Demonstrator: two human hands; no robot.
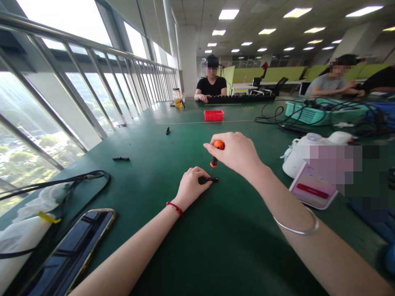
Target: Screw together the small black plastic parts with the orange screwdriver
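In the middle of the green table (148, 181), my left hand (191, 185) pinches a small black part (213, 179) and keeps it down on the surface. Its exact kind is too small to make out. Above it, my right hand (236, 154) is closed around the orange and black handle of a screwdriver (213, 161). The screwdriver stands nearly upright, its thin shaft reaching down to the black part. Whether the tip sits in a screw cannot be seen. Two more small black pieces, one nearer (121, 158) and one farther (168, 130), lie to the left.
A phone (83, 234) and black cables (105, 181) lie at the near left. Ahead is a red basket (213, 115), with a person (211, 84) behind it. On the right are a white bottle (293, 162), a propped phone (313, 187) and a teal basket (321, 113) of cables.
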